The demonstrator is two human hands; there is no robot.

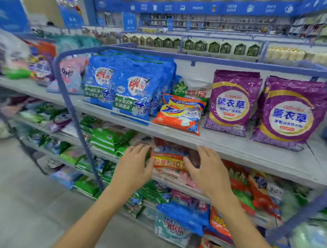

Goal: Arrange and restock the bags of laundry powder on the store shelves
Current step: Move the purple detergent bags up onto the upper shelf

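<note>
Orange-red laundry powder bag (168, 162) at frame centre, beneath the top shelf (250, 149), sits between your left hand (134, 164) and right hand (206, 170). Both are spread wide with straight fingers, thumbs at its edges. Beyond, upper centre, a Tide bag (178, 115) lies flat between upright blue bags (123, 89) and purple bags (232, 102).

The left hand (133, 165) and right hand (207, 171) are bare, as are both slim forearms (92, 214).
</note>
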